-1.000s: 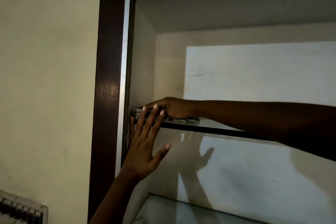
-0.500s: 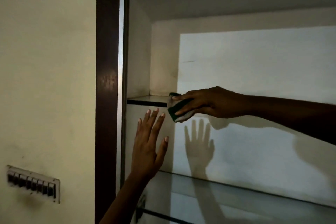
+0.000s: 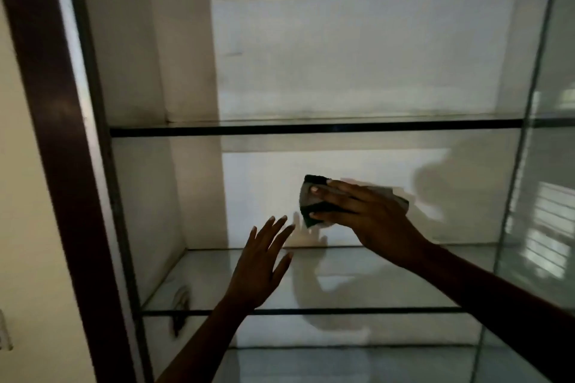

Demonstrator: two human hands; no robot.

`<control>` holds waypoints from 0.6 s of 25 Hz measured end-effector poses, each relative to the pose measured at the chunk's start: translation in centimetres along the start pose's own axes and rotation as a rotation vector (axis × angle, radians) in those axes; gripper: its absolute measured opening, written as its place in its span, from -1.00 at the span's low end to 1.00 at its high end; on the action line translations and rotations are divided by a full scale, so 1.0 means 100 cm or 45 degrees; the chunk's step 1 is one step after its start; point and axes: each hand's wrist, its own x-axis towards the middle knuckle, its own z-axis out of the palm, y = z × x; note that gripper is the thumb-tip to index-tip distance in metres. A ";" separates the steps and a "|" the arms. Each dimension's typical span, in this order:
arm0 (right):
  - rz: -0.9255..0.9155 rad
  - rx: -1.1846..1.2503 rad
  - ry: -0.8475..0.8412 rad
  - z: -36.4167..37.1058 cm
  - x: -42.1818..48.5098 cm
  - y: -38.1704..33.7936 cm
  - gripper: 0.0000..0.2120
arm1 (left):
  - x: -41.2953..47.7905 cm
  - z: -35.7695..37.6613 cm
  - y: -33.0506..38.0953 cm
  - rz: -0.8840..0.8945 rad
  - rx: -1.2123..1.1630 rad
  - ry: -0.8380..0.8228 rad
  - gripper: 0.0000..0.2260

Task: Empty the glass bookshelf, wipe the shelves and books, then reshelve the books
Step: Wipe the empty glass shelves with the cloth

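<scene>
The glass bookshelf holds no books in this view. Its upper glass shelf (image 3: 311, 127) runs across the middle, and a lower glass shelf (image 3: 342, 309) lies below my hands. My right hand (image 3: 370, 218) grips a folded dark green and grey cloth (image 3: 308, 202), held in the air between the two shelves. My left hand (image 3: 261, 264) hovers open with fingers spread, just left of and below the cloth, above the lower shelf. Both hands cast shadows on the white back panel (image 3: 357, 56).
A dark wooden frame (image 3: 59, 165) borders the cabinet on the left, with a cream wall beyond it. A glass door pane (image 3: 547, 196) stands open at the right, reflecting a window. A small metal bracket (image 3: 182, 298) sits at the lower shelf's left side.
My right hand has lifted the cloth off the upper shelf's left end and carried it down and right. My view dropped and moved closer, showing the lower shelf. My left hand stays open.
</scene>
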 end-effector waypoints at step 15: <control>2.056 -0.147 -0.443 0.055 -0.168 0.059 -0.62 | 0.055 0.111 0.054 0.287 -0.161 -0.944 -0.12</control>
